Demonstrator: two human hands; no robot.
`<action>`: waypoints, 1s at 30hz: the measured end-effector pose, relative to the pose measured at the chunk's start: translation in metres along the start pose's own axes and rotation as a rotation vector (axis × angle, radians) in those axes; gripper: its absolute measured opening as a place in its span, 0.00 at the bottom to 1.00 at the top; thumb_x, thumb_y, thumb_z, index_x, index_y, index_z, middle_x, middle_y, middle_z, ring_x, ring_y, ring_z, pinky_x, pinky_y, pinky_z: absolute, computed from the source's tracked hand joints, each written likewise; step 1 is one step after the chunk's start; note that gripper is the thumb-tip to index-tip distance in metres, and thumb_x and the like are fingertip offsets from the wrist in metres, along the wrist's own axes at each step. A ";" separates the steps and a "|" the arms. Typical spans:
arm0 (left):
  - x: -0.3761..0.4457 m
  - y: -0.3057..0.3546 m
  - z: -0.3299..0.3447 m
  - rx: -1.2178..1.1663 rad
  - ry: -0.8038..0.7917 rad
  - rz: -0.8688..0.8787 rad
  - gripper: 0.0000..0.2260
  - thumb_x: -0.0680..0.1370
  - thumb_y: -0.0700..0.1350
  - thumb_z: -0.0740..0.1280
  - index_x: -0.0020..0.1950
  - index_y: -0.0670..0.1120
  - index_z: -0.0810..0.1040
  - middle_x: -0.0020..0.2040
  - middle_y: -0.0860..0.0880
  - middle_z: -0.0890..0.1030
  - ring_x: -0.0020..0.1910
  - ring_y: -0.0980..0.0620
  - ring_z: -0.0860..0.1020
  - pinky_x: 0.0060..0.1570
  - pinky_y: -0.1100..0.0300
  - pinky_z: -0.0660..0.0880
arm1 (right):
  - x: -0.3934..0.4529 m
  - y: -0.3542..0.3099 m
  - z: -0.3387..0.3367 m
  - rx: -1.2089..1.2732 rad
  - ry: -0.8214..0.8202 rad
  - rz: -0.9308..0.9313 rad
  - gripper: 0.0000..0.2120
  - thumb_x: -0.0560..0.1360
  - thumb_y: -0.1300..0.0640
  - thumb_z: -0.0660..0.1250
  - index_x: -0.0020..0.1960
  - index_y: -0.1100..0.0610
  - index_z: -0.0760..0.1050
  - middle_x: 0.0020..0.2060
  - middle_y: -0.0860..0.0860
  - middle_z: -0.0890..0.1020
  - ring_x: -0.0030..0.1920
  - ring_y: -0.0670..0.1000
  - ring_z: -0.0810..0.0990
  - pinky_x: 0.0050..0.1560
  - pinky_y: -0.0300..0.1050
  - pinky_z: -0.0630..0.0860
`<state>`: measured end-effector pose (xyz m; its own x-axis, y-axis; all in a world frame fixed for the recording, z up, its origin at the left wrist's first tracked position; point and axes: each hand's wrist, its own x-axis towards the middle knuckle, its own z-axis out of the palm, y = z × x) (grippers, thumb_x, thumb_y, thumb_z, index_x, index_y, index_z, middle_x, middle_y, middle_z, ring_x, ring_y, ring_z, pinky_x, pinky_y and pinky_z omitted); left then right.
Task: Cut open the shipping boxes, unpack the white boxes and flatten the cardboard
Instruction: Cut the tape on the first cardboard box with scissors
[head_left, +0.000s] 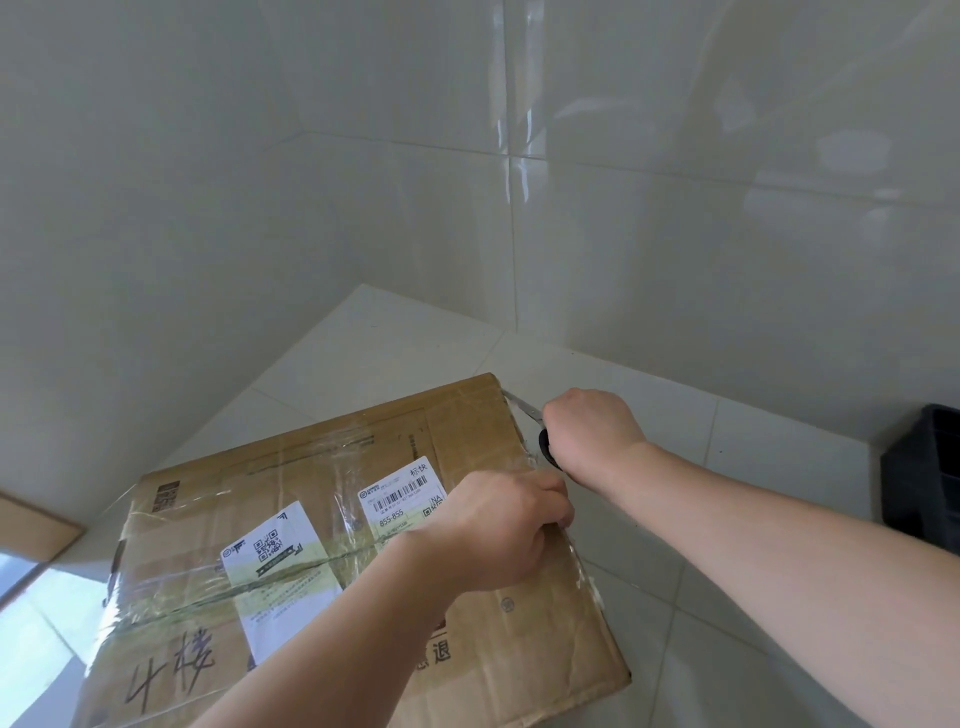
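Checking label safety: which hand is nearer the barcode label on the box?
Left. The left hand grips the box edge beside the barcode label; the right hand works scissors at the far corner.

At lower centre of the frame, a white shipping label (404, 493) on the cardboard box (524, 639) read "855-855" and "NA"; black handwriting (171, 670) at lower left read "4楼".

Walls (363, 156): glossy white tiles are being seen meeting in a corner, with reflections showing on the right one.
Floor (675, 415): pale tiles are being shown below the walls.
Black crate (924, 478): is being cut off by the right edge, standing on the floor near the right wall.
Wooden panel (31, 525): is being glimpsed at the left edge.
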<state>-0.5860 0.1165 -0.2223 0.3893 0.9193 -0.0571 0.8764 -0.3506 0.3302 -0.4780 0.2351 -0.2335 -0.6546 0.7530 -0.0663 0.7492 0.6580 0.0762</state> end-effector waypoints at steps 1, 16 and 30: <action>-0.002 -0.001 -0.001 -0.010 0.007 0.007 0.16 0.74 0.39 0.60 0.57 0.48 0.80 0.58 0.55 0.77 0.53 0.50 0.76 0.43 0.59 0.70 | 0.001 0.000 0.001 0.005 -0.007 0.003 0.15 0.74 0.63 0.59 0.30 0.57 0.59 0.28 0.51 0.63 0.30 0.54 0.65 0.27 0.42 0.56; -0.048 -0.060 -0.010 0.155 0.047 -0.293 0.19 0.78 0.47 0.57 0.69 0.56 0.70 0.69 0.54 0.69 0.67 0.52 0.66 0.66 0.55 0.63 | -0.012 -0.009 -0.016 0.145 -0.017 0.081 0.05 0.73 0.58 0.61 0.39 0.54 0.70 0.31 0.50 0.68 0.37 0.57 0.70 0.35 0.42 0.64; -0.107 -0.079 -0.013 0.170 0.075 -0.451 0.21 0.75 0.62 0.64 0.64 0.56 0.72 0.60 0.55 0.71 0.60 0.53 0.69 0.57 0.59 0.66 | -0.022 -0.021 -0.033 0.226 -0.004 -0.060 0.03 0.72 0.53 0.66 0.40 0.52 0.77 0.33 0.49 0.75 0.38 0.56 0.74 0.33 0.43 0.65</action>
<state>-0.7008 0.0478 -0.2302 -0.0560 0.9945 -0.0887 0.9893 0.0673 0.1297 -0.4828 0.2041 -0.2007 -0.6988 0.7121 -0.0677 0.7126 0.6847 -0.1528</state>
